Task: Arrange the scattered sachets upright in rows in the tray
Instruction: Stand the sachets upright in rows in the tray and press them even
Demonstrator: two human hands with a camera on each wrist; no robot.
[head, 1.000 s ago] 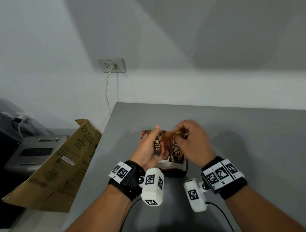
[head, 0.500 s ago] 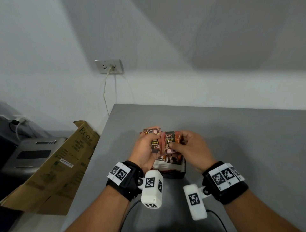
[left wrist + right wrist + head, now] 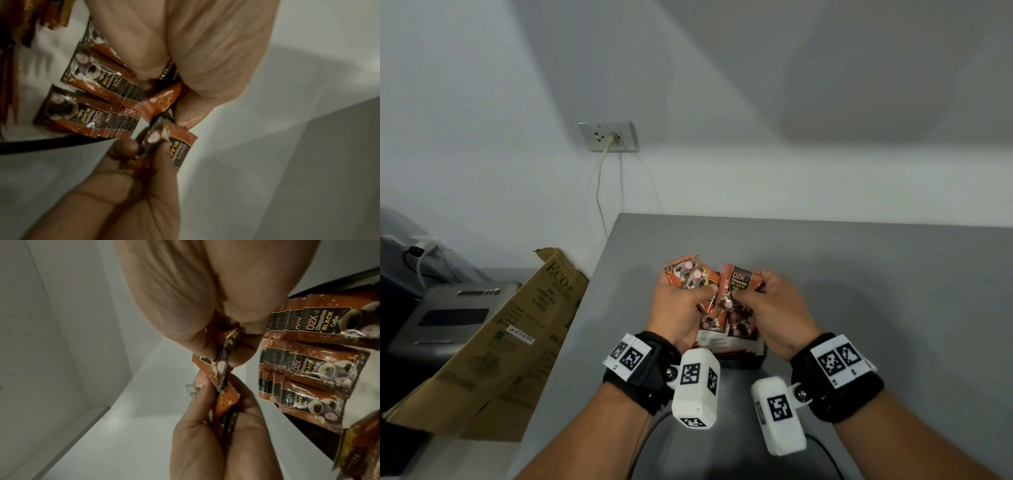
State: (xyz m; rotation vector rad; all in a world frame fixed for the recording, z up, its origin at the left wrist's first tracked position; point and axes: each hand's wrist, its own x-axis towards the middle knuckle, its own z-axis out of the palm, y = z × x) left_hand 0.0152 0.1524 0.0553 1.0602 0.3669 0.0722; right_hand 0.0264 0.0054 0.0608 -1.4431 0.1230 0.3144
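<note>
Above the tray (image 3: 755,358), both hands grip sachets.
Left hand (image 3: 678,308): fingers (image 3: 703,292) curled round a fan of sachets (image 3: 688,277), thumb pinching them. Right hand (image 3: 774,308): thumb and forefinger pinch one sachet (image 3: 739,279) at its lower part, print facing the head camera, just beside the fan. Rows (image 3: 308,363) of sachets stand upright in the tray on the tabletop (image 3: 893,274), directly under the hands. Versus 0.5 s ago: hands slightly further apart, single sachet now separated from the bunch; tray unmoved.
</note>
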